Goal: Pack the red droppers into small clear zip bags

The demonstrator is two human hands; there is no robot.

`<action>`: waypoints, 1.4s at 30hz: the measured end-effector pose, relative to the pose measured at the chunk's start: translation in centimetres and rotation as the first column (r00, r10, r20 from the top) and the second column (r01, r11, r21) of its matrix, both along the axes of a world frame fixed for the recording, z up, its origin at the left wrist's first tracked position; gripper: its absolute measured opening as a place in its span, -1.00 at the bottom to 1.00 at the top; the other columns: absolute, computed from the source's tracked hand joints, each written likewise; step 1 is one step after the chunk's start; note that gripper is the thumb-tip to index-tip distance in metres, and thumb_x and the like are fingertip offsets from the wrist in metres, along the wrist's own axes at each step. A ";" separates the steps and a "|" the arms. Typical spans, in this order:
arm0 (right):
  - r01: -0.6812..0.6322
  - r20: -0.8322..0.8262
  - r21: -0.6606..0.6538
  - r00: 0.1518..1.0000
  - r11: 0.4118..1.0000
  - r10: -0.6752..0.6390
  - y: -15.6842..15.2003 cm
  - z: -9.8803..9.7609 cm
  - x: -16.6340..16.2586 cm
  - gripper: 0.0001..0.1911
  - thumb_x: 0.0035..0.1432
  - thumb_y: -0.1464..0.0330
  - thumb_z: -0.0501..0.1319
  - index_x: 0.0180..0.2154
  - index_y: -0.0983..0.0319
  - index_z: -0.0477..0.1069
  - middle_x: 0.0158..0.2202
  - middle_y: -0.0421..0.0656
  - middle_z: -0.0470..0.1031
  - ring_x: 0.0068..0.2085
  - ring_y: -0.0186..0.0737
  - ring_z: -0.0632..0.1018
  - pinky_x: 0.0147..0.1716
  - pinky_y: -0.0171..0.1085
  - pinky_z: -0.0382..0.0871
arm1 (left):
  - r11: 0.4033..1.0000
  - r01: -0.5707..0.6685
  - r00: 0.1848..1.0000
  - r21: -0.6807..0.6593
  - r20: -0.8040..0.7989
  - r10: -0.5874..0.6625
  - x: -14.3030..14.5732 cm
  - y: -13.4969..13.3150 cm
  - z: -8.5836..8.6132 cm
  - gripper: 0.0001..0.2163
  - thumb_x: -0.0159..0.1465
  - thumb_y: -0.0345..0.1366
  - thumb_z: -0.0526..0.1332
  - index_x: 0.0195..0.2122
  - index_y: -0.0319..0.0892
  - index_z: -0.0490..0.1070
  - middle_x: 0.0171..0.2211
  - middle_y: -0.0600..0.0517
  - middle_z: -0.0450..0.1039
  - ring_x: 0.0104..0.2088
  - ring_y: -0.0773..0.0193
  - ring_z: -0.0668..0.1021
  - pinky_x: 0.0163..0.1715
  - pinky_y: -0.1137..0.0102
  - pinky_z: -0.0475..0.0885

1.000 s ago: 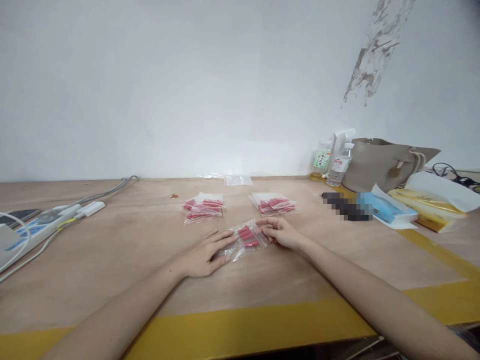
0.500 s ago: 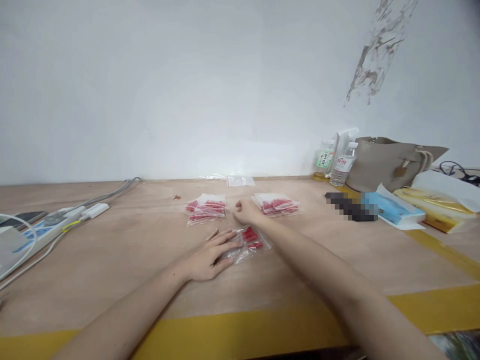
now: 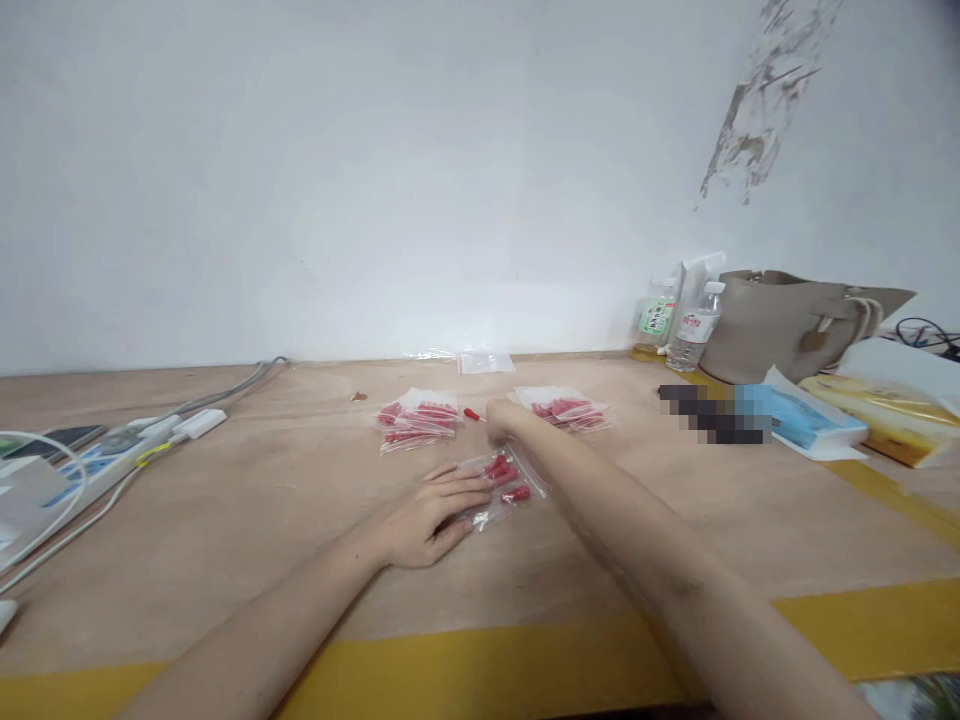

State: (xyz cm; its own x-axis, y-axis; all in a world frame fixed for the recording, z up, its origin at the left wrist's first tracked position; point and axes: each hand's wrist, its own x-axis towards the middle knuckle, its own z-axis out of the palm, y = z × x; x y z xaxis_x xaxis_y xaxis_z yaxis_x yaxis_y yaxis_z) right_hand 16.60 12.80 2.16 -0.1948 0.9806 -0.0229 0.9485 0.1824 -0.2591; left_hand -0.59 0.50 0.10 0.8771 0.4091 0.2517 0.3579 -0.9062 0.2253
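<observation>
My left hand (image 3: pixel 435 510) lies flat and open on the wooden table (image 3: pixel 262 520), its fingertips pressing the left end of a clear zip bag (image 3: pixel 504 485) that holds several red pieces. My right hand (image 3: pixel 501 417) is stretched forward between two piles, its fingers pinched on a single small red piece (image 3: pixel 471 413). A pile of filled bags (image 3: pixel 416 419) lies to the left of that hand. Another pile of filled bags (image 3: pixel 568 408) lies to its right.
Empty clear bags (image 3: pixel 484 361) lie by the wall. A power strip with cables (image 3: pixel 90 450) sits at the left. Two bottles (image 3: pixel 675 325), a beige handbag (image 3: pixel 795 320), a blue pack (image 3: pixel 799 420) and a yellow pack (image 3: pixel 885 415) stand at the right. Yellow tape (image 3: pixel 450 670) edges the table.
My right hand left the bag's right end, reached forward between the two piles and now pinches a red piece. My left hand stayed on the bag.
</observation>
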 end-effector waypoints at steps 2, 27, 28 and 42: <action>0.006 0.009 0.004 1.000 1.000 -0.006 0.1 -0.2 0.5 -0.71 -0.30 0.47 0.32 -0.37 0.38 0.49 -0.39 0.09 0.51 -0.25 0.02 0.50 -0.29 -0.24 0.34 | 1.000 0.013 1.000 -0.024 0.005 -0.013 0.1 -0.1 0.1 -0.63 0.26 -0.35 0.00 0.11 -0.11 0.15 0.09 0.00 0.23 0.13 0.21 0.21 0.15 0.20 0.02; 0.148 -0.977 -0.069 0.189 0.987 -0.096 -10.4 -5.1 7.4 -0.47 -0.09 0.38 0.17 -0.08 0.17 -0.02 -0.55 -0.36 0.25 -0.56 -0.34 0.46 -0.50 -0.27 0.45 | 0.986 0.025 0.986 -0.163 0.169 0.003 0.2 -0.1 -0.3 -0.69 0.24 -0.33 0.05 0.02 -0.14 0.27 0.04 -0.05 0.28 0.05 0.19 0.32 0.06 0.23 0.19; 0.128 -0.979 -0.080 0.178 0.989 -0.102 -10.5 -5.1 7.4 -0.54 -0.09 0.37 0.18 -0.14 0.16 0.03 -0.54 -0.34 0.25 -0.55 -0.35 0.46 -0.49 -0.27 0.45 | 0.986 0.021 0.986 -0.163 0.169 0.007 0.2 -0.1 -0.3 -0.69 0.24 -0.33 0.05 0.02 -0.14 0.26 0.05 -0.05 0.27 0.05 0.19 0.32 0.06 0.23 0.19; 0.034 -0.783 0.127 0.617 0.991 0.079 -9.9 -5.3 10.5 -0.75 -0.30 0.29 0.34 -0.49 0.28 0.45 -0.61 -0.25 0.35 -0.56 -0.39 0.31 -0.57 -0.36 0.21 | 0.985 0.014 0.988 -0.170 0.154 0.012 0.2 -0.2 -0.2 -0.68 0.25 -0.33 0.04 0.05 -0.11 0.25 0.06 -0.04 0.26 0.06 0.19 0.31 0.07 0.24 0.19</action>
